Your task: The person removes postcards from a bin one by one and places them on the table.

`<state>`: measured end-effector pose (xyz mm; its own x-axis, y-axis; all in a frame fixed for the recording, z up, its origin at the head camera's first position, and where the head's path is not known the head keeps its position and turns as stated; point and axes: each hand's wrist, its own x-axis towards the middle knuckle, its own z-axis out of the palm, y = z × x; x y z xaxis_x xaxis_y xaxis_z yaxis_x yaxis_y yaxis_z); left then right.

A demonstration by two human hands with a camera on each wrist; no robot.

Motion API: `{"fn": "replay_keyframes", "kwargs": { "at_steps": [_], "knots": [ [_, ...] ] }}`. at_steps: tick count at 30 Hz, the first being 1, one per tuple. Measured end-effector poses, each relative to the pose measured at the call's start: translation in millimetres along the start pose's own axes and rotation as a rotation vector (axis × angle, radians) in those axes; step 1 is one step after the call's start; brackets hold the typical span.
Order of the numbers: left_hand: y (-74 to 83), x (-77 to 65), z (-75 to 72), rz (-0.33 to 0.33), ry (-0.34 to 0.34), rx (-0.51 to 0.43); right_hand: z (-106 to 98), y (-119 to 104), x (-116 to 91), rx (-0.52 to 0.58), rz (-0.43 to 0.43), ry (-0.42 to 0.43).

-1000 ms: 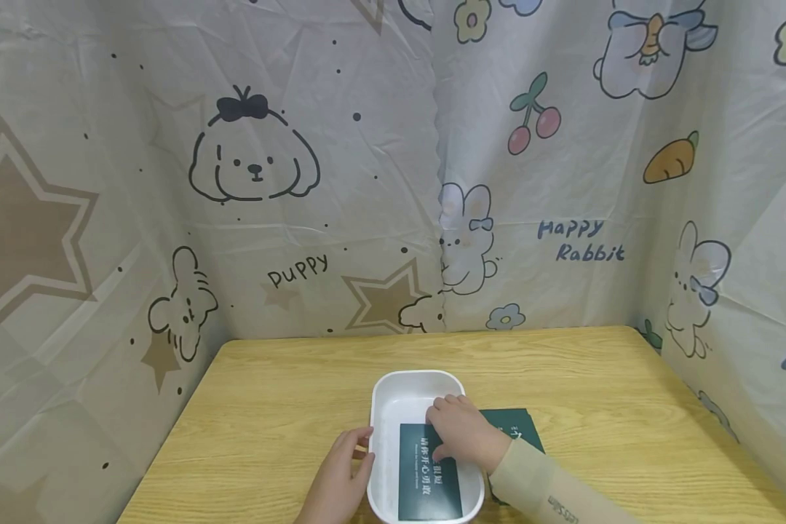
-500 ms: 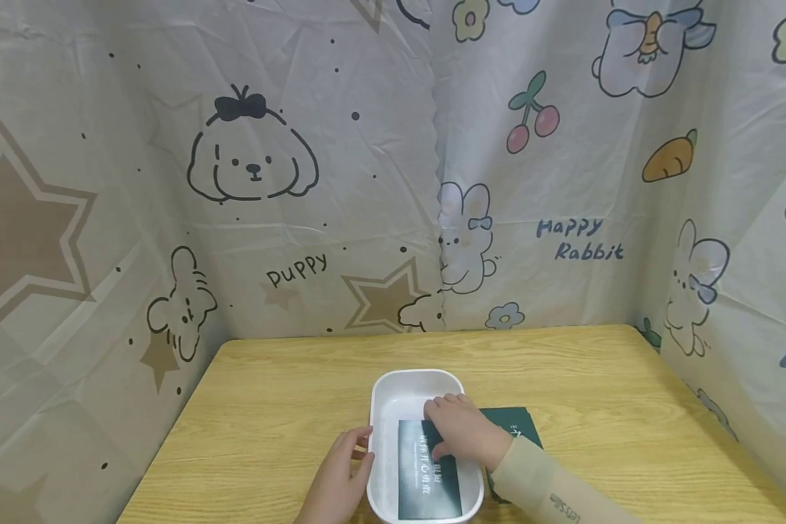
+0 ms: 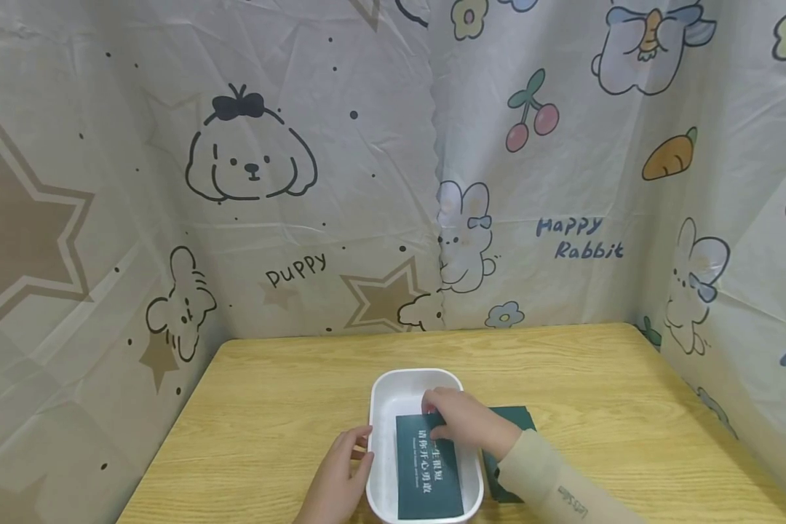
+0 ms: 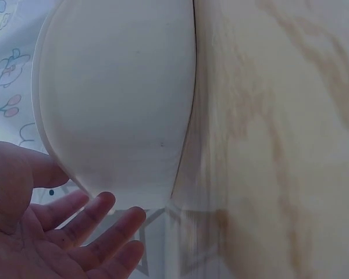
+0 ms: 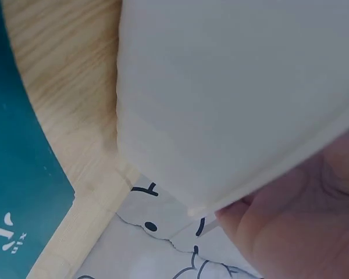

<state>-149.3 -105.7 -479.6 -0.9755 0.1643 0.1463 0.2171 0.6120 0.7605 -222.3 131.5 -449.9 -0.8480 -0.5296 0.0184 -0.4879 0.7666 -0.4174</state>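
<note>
A white tray [image 3: 383, 407] stands at the table's front. Inside it lies a dark green card [image 3: 426, 495] with white Chinese lettering. My right hand [image 3: 468, 418] reaches over the tray's right rim and pinches the card near its far right corner, thumb on the printed face and fingers past the far edge; that edge is slightly raised. In the right wrist view, the tray's wall hides most of the right hand [image 5: 302, 226]. My left hand [image 3: 340, 469] is at the tray's left side, relaxed fingers [image 4: 107, 224] against the outer wall, thumb beside the rim.
More dark green cards [image 3: 514, 418] lie on the wooden table [image 3: 288, 386] just right of the tray, partly under my right forearm. A printed curtain [image 3: 340, 218] with puppies and rabbits encloses the table's back and sides.
The card's far edge has risen a little, with my right hand shifting slightly up and round it. My left hand and the tray have stayed in place.
</note>
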Motion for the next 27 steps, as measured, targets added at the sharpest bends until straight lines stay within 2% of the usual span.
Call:
{"fn": "replay_keyframes", "kwargs": {
  "at_steps": [7,14,18,27],
  "knots": [
    [0.6,0.0,-0.2,-0.007,-0.002,0.001,-6.9,4.2,-0.5,0.144,-0.021,0.042],
    [0.2,0.1,-1.0,0.021,0.007,-0.001,-14.8,9.9,-4.2,0.277,-0.037,0.065],
    [-0.1,0.0,-1.1,0.031,0.010,0.007,-19.6,13.1,-7.1,0.358,-0.001,0.087],
    [-0.7,-0.9,-1.2,0.018,0.006,0.001,-34.2,23.1,-15.9,0.525,0.108,0.208]
  ]
}}
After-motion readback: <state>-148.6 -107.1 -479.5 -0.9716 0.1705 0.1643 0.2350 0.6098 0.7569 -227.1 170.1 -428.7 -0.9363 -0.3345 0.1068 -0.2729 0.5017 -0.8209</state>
